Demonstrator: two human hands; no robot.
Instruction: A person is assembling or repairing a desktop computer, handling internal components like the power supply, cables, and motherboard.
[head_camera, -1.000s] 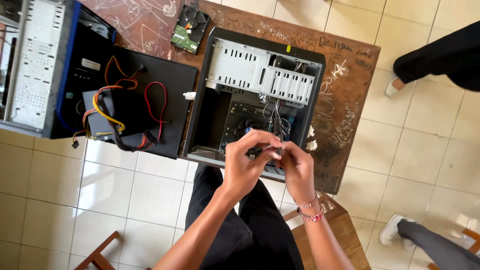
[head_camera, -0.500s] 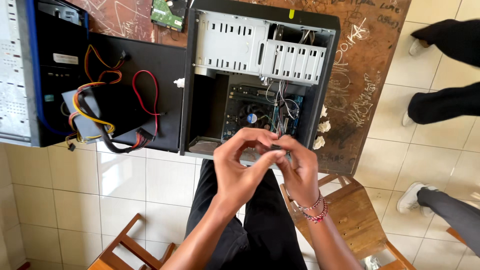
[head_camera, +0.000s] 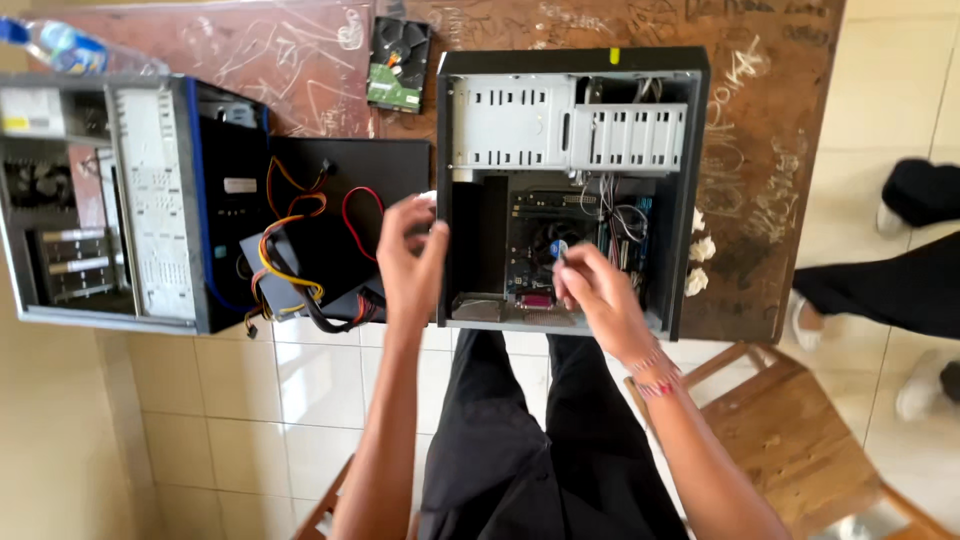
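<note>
Over the near edge of a scribbled brown desk (head_camera: 780, 150), a seated person works on an open black computer case (head_camera: 570, 190) lying on its side. Right hand (head_camera: 598, 290) reaches into the case above the motherboard (head_camera: 560, 240), thumb and forefinger pressed together on something small; what it is cannot be made out. Left hand (head_camera: 412, 262) hovers just outside the case's left wall, fingers loosely curled and slightly apart, holding nothing visible. Left of that hand, a power supply (head_camera: 300, 270) with red, yellow and orange cables lies on a flat black side panel (head_camera: 380, 170). A second open tower (head_camera: 110, 200), with a blue stripe and a small white label, fills the desk's left end. At the far edge lies a bare hard drive (head_camera: 398, 62) showing its green circuit board, and a plastic bottle (head_camera: 70, 48) with a blue label rests in the far left corner. A wooden stool (head_camera: 790, 440) stands on the tiled floor to the right.
</note>
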